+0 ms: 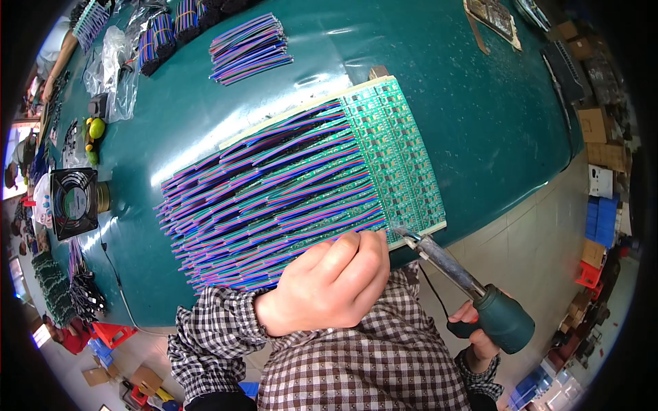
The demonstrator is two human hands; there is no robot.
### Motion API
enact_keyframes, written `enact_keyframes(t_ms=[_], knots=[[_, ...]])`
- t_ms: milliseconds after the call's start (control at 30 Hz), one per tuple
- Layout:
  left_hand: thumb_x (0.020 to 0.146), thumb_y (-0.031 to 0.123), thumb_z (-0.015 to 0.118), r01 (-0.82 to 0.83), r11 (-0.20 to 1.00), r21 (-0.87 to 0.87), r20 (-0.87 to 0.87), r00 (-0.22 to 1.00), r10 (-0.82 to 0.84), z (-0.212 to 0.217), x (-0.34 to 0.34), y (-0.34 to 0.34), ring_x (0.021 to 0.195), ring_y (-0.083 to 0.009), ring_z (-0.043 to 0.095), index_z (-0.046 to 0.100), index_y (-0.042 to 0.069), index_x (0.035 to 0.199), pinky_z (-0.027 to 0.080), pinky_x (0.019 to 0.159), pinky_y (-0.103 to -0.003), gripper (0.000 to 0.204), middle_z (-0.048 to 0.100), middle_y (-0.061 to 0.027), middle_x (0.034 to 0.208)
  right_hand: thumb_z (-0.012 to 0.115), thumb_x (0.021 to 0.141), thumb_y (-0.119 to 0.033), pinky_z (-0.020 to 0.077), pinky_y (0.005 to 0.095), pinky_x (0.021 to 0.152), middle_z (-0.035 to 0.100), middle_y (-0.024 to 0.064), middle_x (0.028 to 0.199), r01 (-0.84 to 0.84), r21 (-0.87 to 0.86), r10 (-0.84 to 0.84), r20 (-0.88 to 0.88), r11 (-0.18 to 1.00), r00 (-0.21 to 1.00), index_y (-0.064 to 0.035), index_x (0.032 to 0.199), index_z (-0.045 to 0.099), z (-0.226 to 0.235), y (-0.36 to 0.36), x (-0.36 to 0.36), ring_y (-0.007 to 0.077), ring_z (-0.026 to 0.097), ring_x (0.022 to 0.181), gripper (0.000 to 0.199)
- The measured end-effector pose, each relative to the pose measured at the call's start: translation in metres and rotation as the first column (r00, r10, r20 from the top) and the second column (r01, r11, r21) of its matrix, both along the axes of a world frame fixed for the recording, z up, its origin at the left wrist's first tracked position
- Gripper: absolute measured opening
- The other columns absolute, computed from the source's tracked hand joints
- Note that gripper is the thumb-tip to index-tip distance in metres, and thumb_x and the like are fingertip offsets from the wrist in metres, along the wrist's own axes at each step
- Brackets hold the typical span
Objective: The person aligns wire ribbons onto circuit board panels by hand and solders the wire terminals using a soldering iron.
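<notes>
A green panel of small circuit boards (403,161) lies at the middle of the table, with rows of multicoloured ribbon wires (274,198) running leftward from it. My left hand (329,281) is closed over the near edge of the wires, thumb and fingertips pinched together beside the panel's near corner. Whatever sits in that pinch is hidden by the fingers. In my right hand (480,335) is a soldering iron (506,319) with a thick green handle and a metal barrel. Its tip reaches the panel's near edge, just right of my left fingertips; contact cannot be made out.
Beyond the panel lies a loose bundle of wires (250,48). A black fan (75,203) stands at the table's left, by a roll (103,196) and yellow-green objects (94,130). Cartons (593,127) line the right side. Another person's arm (60,65) shows far left.
</notes>
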State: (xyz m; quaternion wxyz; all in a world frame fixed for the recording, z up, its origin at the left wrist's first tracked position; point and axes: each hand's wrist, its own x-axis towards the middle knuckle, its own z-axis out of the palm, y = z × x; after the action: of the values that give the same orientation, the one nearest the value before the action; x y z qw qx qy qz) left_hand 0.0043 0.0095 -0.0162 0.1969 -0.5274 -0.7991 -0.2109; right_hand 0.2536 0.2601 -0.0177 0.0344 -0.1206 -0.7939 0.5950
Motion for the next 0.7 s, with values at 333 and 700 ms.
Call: enact_keyframes(t_ms=[333,700], knots=[[0.067,0.004,0.077,-0.011,1.0,-0.01,-0.007,1.0,0.011,-0.001,0.002,0.0,0.077,-0.017,0.067,0.078,0.0,0.095,0.054,0.061,-0.025,0.029,0.068,-0.0078,0.096,0.096,0.075,-0.038,0.0641,0.0422,0.07,0.07,0.0129,0.081,0.344,-0.356,-0.318,0.133,0.869,0.939,0.0083,0.103,0.066,0.02,-0.026,-0.03,0.0274,0.073,0.074,0.062],[0.067,0.005,0.079,-0.009,0.999,-0.033,-0.023,1.0,0.008,0.0,0.0,0.0,0.078,-0.016,0.065,0.078,0.002,0.096,0.054,0.062,-0.025,0.03,0.067,-0.0064,0.096,0.076,0.092,-0.039,0.0651,0.0386,0.068,0.062,0.0155,0.09,0.192,-0.422,-0.223,-0.025,0.886,0.975,0.0125,0.123,0.054,0.009,-0.01,-0.028,0.0271,0.067,0.082,0.064]])
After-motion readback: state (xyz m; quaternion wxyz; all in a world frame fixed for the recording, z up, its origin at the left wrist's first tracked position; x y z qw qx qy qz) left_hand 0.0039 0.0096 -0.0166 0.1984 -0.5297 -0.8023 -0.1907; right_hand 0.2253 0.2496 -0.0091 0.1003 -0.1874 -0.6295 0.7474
